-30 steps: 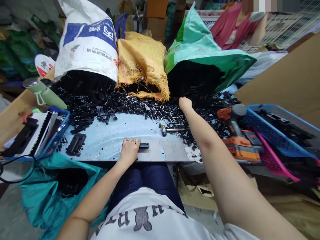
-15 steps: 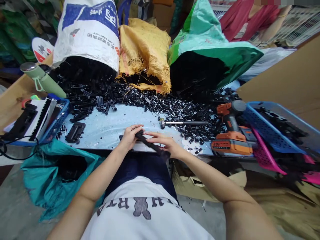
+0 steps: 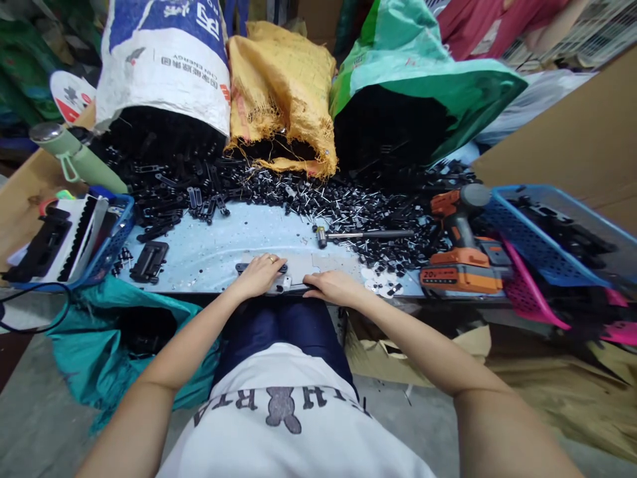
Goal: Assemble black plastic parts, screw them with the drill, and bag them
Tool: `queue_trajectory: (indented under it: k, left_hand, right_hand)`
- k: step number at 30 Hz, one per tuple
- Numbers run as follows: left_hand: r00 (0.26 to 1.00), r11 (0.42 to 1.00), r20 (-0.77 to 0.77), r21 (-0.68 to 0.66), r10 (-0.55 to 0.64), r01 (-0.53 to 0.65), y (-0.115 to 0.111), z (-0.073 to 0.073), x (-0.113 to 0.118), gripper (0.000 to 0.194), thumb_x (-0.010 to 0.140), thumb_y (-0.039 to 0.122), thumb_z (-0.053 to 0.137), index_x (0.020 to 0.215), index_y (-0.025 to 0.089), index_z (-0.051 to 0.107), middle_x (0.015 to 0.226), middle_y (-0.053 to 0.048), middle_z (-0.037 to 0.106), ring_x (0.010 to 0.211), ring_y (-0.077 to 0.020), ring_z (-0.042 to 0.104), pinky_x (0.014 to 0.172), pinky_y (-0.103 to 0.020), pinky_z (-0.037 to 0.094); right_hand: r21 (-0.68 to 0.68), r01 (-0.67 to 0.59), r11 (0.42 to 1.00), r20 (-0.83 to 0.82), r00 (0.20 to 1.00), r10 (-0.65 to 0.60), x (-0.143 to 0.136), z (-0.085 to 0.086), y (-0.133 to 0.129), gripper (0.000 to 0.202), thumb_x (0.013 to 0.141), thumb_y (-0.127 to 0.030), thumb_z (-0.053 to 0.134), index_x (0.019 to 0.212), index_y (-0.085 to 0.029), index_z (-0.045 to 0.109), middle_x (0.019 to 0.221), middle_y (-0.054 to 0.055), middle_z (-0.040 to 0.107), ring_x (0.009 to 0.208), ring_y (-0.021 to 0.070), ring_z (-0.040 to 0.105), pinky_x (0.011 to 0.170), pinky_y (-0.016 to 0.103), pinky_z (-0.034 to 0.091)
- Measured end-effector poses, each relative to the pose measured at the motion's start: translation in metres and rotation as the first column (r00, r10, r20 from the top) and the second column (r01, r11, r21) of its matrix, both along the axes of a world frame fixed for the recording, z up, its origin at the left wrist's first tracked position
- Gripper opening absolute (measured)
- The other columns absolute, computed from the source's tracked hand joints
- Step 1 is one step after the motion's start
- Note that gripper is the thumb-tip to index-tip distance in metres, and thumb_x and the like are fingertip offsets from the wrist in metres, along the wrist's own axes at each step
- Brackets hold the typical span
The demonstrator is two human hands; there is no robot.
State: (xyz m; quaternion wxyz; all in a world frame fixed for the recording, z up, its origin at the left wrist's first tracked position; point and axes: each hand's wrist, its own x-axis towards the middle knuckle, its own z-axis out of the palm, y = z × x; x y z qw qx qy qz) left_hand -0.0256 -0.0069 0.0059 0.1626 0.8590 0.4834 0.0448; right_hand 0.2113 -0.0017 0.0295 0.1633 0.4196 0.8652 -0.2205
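Fingers bent, our left hand (image 3: 257, 274) holds a black part (image 3: 241, 268) flat near the front edge of the table (image 3: 233, 229), with the part's ends showing on both sides of the hand. Our right hand (image 3: 334, 289) is narrow, thumb and fingers drawn together by a thin dark piece (image 3: 297, 287) at that same edge; we cannot tell whether it grips it. Beyond our hands lies a hammer (image 3: 371, 234), its head toward the left, just before a spread of pins (image 3: 318, 199). Farther off, three sacks stand side by side: white (image 3: 172, 79), yellow (image 3: 283, 83) and green (image 3: 478, 99), the white and green gaping toward us with dark insides. To our right we see white discs (image 3: 382, 284), an orange drill (image 3: 465, 255) and a blue basket (image 3: 527, 249). To our left a black block (image 3: 149, 261) lies near another basket (image 3: 119, 242), and a green bottle (image 3: 92, 162) leans behind. Past the green sack, we see part of a person in a red top (image 3: 497, 30).
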Motion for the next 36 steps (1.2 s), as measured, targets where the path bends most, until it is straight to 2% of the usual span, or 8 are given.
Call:
queue_trajectory:
  k: [5,10,13,21,27,30,33,36]
  left_hand:
    - [1.000,0.998,-0.027,0.061,0.009,-0.007,-0.002,0.002,0.003,0.036,0.087,0.025,0.037,0.122,0.018,0.046,0.120,-0.008,0.049,0.112,-0.0209,0.044,0.095,-0.037,0.032]
    - [0.997,0.990,0.074,0.142,-0.016,0.005,-0.005,-0.002,-0.003,0.062,0.073,0.057,0.055,0.118,0.015,0.045,0.115,-0.010,0.052,0.107,-0.0235,0.047,0.095,-0.037,0.032]
    - [0.995,0.980,0.095,0.195,0.030,-0.048,-0.006,-0.009,-0.004,0.067,0.070,0.063,0.055,0.113,0.013,0.048,0.112,-0.012,0.053,0.104,-0.0249,0.049,0.090,-0.036,0.036]
    - [0.985,0.953,0.171,0.295,0.011,-0.062,-0.007,-0.015,-0.008,0.069,0.068,0.064,0.057,0.112,0.011,0.048,0.111,-0.013,0.054,0.105,-0.0238,0.051,0.087,-0.034,0.041]
    - [0.980,0.892,0.193,0.450,-0.039,-0.053,-0.005,-0.022,-0.007,0.043,0.075,0.042,0.058,0.106,0.013,0.048,0.099,-0.007,0.057,0.096,-0.0185,0.055,0.079,-0.029,0.044]
    - [0.969,0.861,0.237,0.505,-0.067,-0.064,-0.004,-0.024,-0.008,0.039,0.077,0.043,0.056,0.103,0.014,0.048,0.093,-0.005,0.058,0.090,-0.0165,0.056,0.075,-0.027,0.044]
    - [0.967,0.879,0.251,0.469,-0.038,-0.087,-0.005,-0.021,-0.007,0.040,0.077,0.046,0.056,0.100,0.015,0.049,0.090,-0.005,0.059,0.086,-0.0163,0.057,0.071,-0.027,0.044]
    - [0.981,0.949,0.193,0.301,0.031,-0.089,-0.004,-0.016,-0.004,0.049,0.074,0.054,0.056,0.102,0.015,0.051,0.095,-0.007,0.059,0.089,-0.0186,0.057,0.073,-0.029,0.045]
  right_hand:
    - [0.121,0.050,0.991,0.020,0.998,-0.052,-0.013,-0.001,0.000,0.072,0.074,-0.069,0.006,0.108,-0.024,0.051,0.102,0.004,0.056,0.085,0.0053,0.053,0.067,0.015,0.022]
    - [0.179,0.088,0.980,0.028,0.995,-0.095,-0.017,0.002,-0.004,0.071,0.075,-0.067,0.004,0.107,-0.024,0.051,0.101,0.007,0.054,0.086,0.0060,0.051,0.069,0.016,0.021]
    - [0.219,0.085,0.972,0.025,0.995,-0.092,-0.020,0.005,-0.008,0.069,0.077,-0.064,0.003,0.109,-0.024,0.050,0.103,0.008,0.052,0.090,0.0068,0.050,0.073,0.018,0.023]
    - [0.240,0.097,0.966,0.061,0.992,-0.114,-0.029,0.020,-0.012,0.066,0.078,-0.061,0.003,0.110,-0.026,0.048,0.105,0.009,0.050,0.095,0.0103,0.049,0.079,0.022,0.027]
    - [0.242,0.063,0.968,0.085,0.993,-0.086,-0.033,0.036,-0.005,0.065,0.079,-0.060,0.005,0.112,-0.025,0.048,0.103,0.008,0.050,0.091,0.0063,0.049,0.073,0.019,0.022]
    - [0.259,0.012,0.966,0.099,0.994,-0.038,-0.036,0.046,-0.002,0.062,0.080,-0.059,0.005,0.111,-0.026,0.047,0.103,0.007,0.050,0.089,0.0063,0.050,0.070,0.019,0.018]
    - [0.268,0.006,0.964,0.098,0.995,-0.033,-0.036,0.049,0.001,0.060,0.081,-0.059,0.007,0.110,-0.026,0.048,0.103,0.007,0.051,0.088,0.0055,0.049,0.069,0.020,0.013]
    - [0.250,0.028,0.968,0.071,0.996,-0.047,-0.030,0.038,0.007,0.062,0.080,-0.062,0.009,0.109,-0.026,0.050,0.102,0.005,0.052,0.085,0.0037,0.048,0.067,0.020,0.008]
